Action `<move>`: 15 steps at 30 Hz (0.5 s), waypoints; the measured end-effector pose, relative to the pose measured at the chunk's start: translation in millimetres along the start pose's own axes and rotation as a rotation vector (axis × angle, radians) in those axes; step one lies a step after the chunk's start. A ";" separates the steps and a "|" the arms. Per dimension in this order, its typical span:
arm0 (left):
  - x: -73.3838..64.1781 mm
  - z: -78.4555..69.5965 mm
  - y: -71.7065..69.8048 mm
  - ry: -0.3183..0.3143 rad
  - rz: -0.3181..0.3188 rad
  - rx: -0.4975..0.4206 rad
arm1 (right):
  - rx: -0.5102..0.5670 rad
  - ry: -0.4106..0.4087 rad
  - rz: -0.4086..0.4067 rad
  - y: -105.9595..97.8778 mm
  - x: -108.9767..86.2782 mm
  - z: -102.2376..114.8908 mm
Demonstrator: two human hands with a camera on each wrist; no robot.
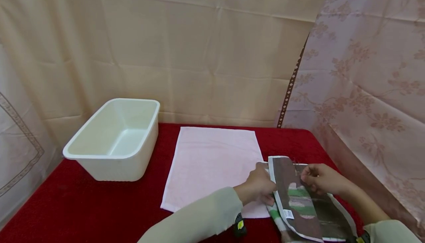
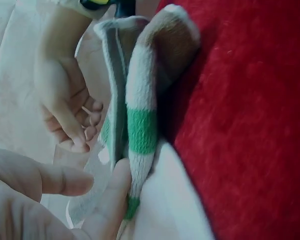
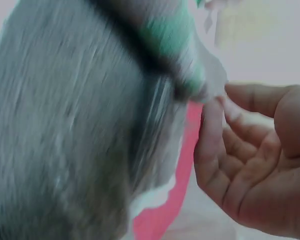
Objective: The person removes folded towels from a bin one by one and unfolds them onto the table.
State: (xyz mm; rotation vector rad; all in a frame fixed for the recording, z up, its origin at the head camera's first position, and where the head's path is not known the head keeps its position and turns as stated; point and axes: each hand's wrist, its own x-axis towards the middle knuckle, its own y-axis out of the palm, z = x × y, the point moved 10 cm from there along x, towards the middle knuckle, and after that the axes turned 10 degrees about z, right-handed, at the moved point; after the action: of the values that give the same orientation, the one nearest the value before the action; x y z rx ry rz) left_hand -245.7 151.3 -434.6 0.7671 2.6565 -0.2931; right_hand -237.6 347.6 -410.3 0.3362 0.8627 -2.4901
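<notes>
A brown towel (image 1: 282, 176) with green and white stripes and pale edging lies folded at the front right, a small white label (image 1: 288, 214) on its upper flap. My left hand (image 1: 259, 185) is at its left edge; in the left wrist view the index finger touches the striped fold (image 2: 141, 127), with the thumb spread apart from it. Over the towel's right part is my right hand (image 1: 323, 178), its fingers loosely bent. The right wrist view has the thumb and fingertips (image 3: 212, 117) close beside the towel's striped end (image 3: 172, 37), with nothing plainly held.
A pale pink towel (image 1: 212, 165) is spread flat at the middle of the red-covered table (image 1: 116, 209), partly under the brown towel's left edge. To its left stands an empty white basin (image 1: 109, 167). Beige curtain (image 1: 199, 51) and floral cloth (image 1: 375, 88) hang around the table.
</notes>
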 end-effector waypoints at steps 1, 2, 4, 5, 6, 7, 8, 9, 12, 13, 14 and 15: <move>-1.4 -0.6 1.2 0.007 0.000 0.011 | -0.015 0.025 -0.040 -7.7 -1.1 -7.4; -2.6 -1.5 2.9 0.018 0.004 0.010 | -0.030 0.046 -0.078 -15.1 -1.9 -14.5; -4.4 -3.4 7.4 0.038 0.013 0.009 | -0.033 0.085 -0.142 -28.4 -3.2 -29.3; -5.3 -4.6 9.4 0.050 0.012 0.026 | -0.016 0.100 -0.164 -33.8 -3.2 -36.3; -6.2 -5.5 11.9 0.060 0.015 0.037 | 0.001 0.108 -0.178 -38.4 -2.8 -42.5; -6.9 -6.1 14.3 0.071 0.018 0.041 | 0.018 0.113 -0.188 -42.4 -2.2 -48.6; -7.7 -6.3 16.6 0.076 0.021 0.045 | 0.036 0.115 -0.191 -45.5 -1.6 -53.8; -8.3 -5.7 18.6 0.077 0.019 0.043 | 0.059 0.122 -0.193 -48.0 -0.8 -59.1; -10.0 -3.4 23.4 0.075 0.019 -0.017 | 0.124 0.132 -0.172 -51.3 2.9 -71.3; -10.5 -2.6 25.0 0.074 0.023 -0.052 | 0.132 0.138 -0.169 -52.1 3.9 -74.5; -11.1 -1.7 25.8 0.070 0.020 -0.083 | 0.132 0.141 -0.167 -52.4 4.7 -76.2; -11.7 -0.8 25.6 0.065 0.007 -0.108 | 0.133 0.143 -0.166 -52.8 5.6 -77.9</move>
State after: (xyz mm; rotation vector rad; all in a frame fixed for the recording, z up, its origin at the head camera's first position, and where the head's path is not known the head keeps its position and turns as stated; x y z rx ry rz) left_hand -222.7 167.2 -431.8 0.7638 2.7047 -0.1227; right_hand -263.9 431.0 -445.3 0.5128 0.8116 -2.7120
